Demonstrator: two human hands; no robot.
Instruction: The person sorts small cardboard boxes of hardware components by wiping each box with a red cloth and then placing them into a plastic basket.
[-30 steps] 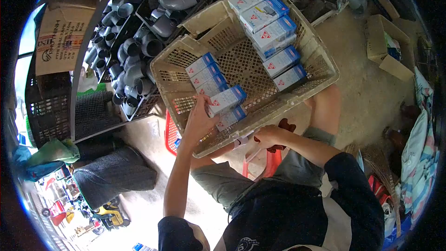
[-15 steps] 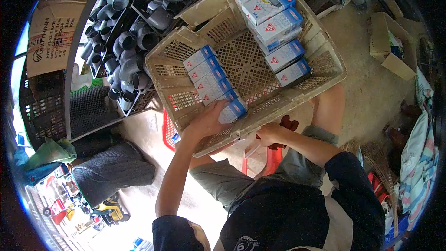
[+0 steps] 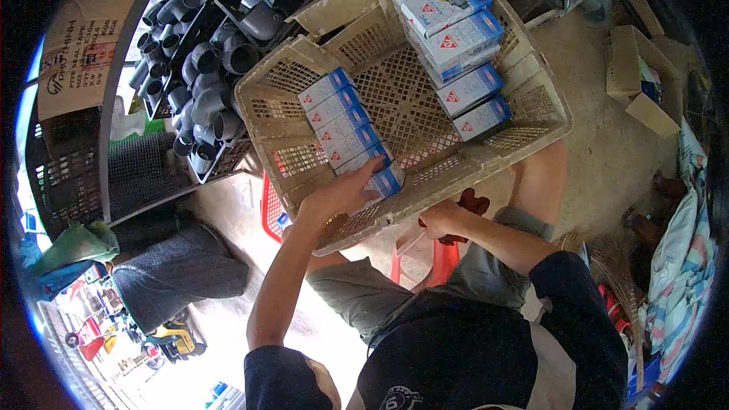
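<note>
A worn beige plastic crate (image 3: pixel 524 144) sits tilted in front of my knees. Along its left side runs a row of small blue-and-white cardboard boxes (image 3: pixel 330 118). My left hand (image 3: pixel 342 196) reaches over the crate's near rim, its fingers closed around the nearest box (image 3: pixel 389 180) in that row. More blue-and-white boxes (image 3: pixel 462 38), some stacked, line the crate's right side. Just outside the near rim, my right hand (image 3: pixel 443 219) is closed; what it grips is hidden. A reddish-brown object (image 3: pixel 472 203) shows beside its fingers.
Grey pipe elbows (image 3: pixel 209 91) fill trays at the upper left, below a printed carton (image 3: pixel 76 61). A red basket (image 3: pixel 272 212) and a red stool (image 3: pixel 444 262) are partly under the crate. An open cardboard box (image 3: pixel 645 80) and striped sacks (image 3: pixel 676 258) lie right.
My left hand has shifted slightly left, with its fingers further over the nearest box. My right hand stays about where it was. The view has turned slightly.
</note>
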